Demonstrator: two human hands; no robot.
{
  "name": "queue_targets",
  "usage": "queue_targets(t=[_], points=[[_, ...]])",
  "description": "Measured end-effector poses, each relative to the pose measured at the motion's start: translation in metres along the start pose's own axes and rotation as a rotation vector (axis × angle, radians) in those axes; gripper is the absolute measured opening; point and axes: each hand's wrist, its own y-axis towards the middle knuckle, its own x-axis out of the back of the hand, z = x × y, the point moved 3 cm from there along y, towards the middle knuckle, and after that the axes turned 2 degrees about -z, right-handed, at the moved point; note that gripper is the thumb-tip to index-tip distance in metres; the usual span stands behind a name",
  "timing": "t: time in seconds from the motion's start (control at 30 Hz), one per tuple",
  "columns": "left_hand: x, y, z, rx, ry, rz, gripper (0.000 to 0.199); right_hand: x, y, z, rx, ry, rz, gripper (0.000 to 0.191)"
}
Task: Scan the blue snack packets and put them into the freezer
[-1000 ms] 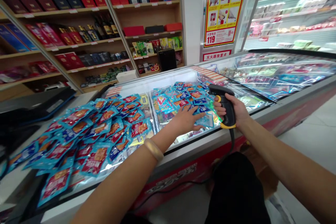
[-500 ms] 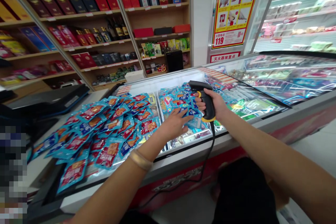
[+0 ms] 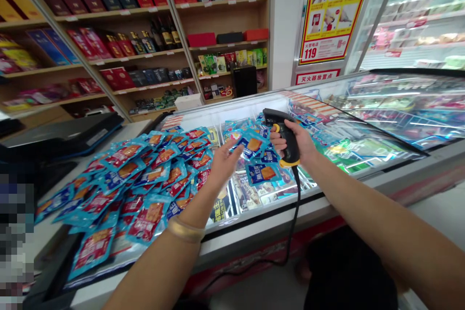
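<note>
My left hand point(image 3: 225, 161) pinches the edge of a blue snack packet point(image 3: 253, 145), lifted over the glass top of a chest freezer. Just right of it, my right hand point(image 3: 296, 143) is wrapped round the grip of a black and yellow barcode scanner point(image 3: 287, 138), whose head points left above the packets. Another blue packet point(image 3: 262, 173) lies on the glass below the held one. A large heap of red and blue packets point(image 3: 145, 169) covers the glass left of my left hand.
The scanner's black cable point(image 3: 298, 203) hangs over the freezer's front edge point(image 3: 254, 225). A dark device point(image 3: 69, 140) stands on the counter at the left. Behind are shelves point(image 3: 221, 2) of boxes and bottles. More goods show under the glass on the right.
My left hand has drawn back a little to the left and now holds a packet up by its edge. One packet now lies nearer the front. The view has shifted slightly.
</note>
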Motion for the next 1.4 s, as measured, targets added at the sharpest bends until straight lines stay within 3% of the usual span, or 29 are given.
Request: queue_targets(t=[0.17, 0.27, 0.37, 0.53, 0.7, 1.2, 1.3, 1.4], points=[[0.003, 0.004, -0.001, 0.362, -0.534, -0.174, 0.018, -0.004, -0.002, -0.009, -0.031, -0.083, 0.025, 0.019], [0.003, 0.004, -0.006, 0.549, -0.759, -0.153, 0.008, -0.005, -0.004, -0.013, -0.053, -0.125, 0.051, 0.019], [0.001, 0.003, -0.01, 0.639, -0.892, -0.13, 0.019, -0.006, -0.005, -0.017, -0.058, -0.164, 0.084, 0.018], [-0.003, -0.002, -0.012, 0.649, -0.857, -0.067, 0.021, -0.007, -0.005, -0.023, -0.072, -0.217, 0.103, 0.016], [-0.006, -0.003, -0.007, 0.628, -0.745, 0.017, 0.042, -0.008, -0.005, -0.025, -0.079, -0.251, 0.104, 0.016], [-0.011, -0.005, -0.004, 0.637, -0.671, 0.021, 0.045, -0.01, -0.007, -0.026, -0.079, -0.298, 0.101, 0.017], [-0.01, -0.003, -0.006, 0.579, -0.616, 0.001, 0.042, -0.009, -0.007, -0.024, -0.056, -0.276, 0.093, 0.017], [0.007, 0.002, -0.015, 0.401, -0.385, -0.118, 0.037, -0.013, -0.003, -0.028, -0.048, -0.264, 0.095, 0.017]])
